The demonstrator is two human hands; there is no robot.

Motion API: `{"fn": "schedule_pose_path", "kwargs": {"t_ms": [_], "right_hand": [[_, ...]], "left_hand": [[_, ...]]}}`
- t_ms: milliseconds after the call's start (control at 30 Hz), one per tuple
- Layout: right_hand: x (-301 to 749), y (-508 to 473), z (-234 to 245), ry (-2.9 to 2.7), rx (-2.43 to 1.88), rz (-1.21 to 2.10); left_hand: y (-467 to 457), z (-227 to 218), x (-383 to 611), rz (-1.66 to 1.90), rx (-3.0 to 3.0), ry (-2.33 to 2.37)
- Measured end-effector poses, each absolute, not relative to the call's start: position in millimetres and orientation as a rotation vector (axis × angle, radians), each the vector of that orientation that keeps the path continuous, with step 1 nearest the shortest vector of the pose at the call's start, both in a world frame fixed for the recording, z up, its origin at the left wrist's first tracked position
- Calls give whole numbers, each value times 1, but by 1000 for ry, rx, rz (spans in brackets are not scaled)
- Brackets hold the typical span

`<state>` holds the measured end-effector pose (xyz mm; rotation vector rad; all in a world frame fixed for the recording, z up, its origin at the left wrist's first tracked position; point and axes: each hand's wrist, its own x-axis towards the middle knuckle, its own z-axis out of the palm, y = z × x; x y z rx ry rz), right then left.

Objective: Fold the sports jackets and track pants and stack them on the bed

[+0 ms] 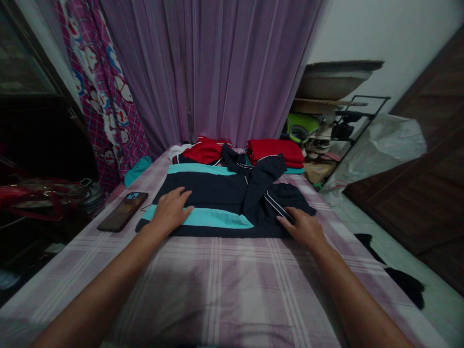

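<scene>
View from a person's head, looking down at two bare forearms reaching out over a bed (224, 280) covered in a pale purple checked sheet. The left grip (170, 211) lies palm down, fingers spread and flat, on a navy shirt (206, 191) with wide teal stripes; it pinches nothing. The shirt lies flat on the sheet, running from under the left grip across to the right grip. The right grip (304, 228) also lies palm down, fingers straight and close together, with its fingertips touching the near edge of a dark garment (268, 191) trimmed with thin white lines; whether it pinches the cloth cannot be told. That garment is crumpled and lies over the shirt's right end, just beyond the right grip. Just left of the left grip, apart from the shirt, a phone (122, 211) lies on the sheet, its camera corner at the far end. Well beyond both grips, at the far end of the bed, sit a red heap (207, 151) of clothes on the left and a folded red stack (275, 150) on the right. Behind them hangs a sheer purple curtain (217, 72), with a pink cartoon-print cloth (105, 101) to its left. Far right of the right grip, off the bed, stands a rack (344, 121) with blurred items, and black cloth (406, 285) lies on the tiled floor.
</scene>
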<state>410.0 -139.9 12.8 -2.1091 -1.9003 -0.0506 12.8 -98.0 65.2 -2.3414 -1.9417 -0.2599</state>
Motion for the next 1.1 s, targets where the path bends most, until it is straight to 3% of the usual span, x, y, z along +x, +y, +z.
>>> {"fn": "schedule_pose_path", "kwargs": {"t_ms": [200, 533, 867, 1000, 1100], "right_hand": [[432, -130, 3, -1879, -1957, 358], [444, -138, -4, -1814, -1633, 856], [438, -139, 1, -1922, -1850, 586], [437, -139, 0, -1937, -1873, 556], [438, -140, -1, -1900, -1867, 580]], "left_hand": [[-68, 90, 146, -387, -2773, -1558], [0, 49, 260, -304, -2889, -1559], [70, 48, 177, -180, -2490, -2197], [55, 50, 197, -332, -2685, -1660], [51, 49, 228, -239, -2850, -1230]]}}
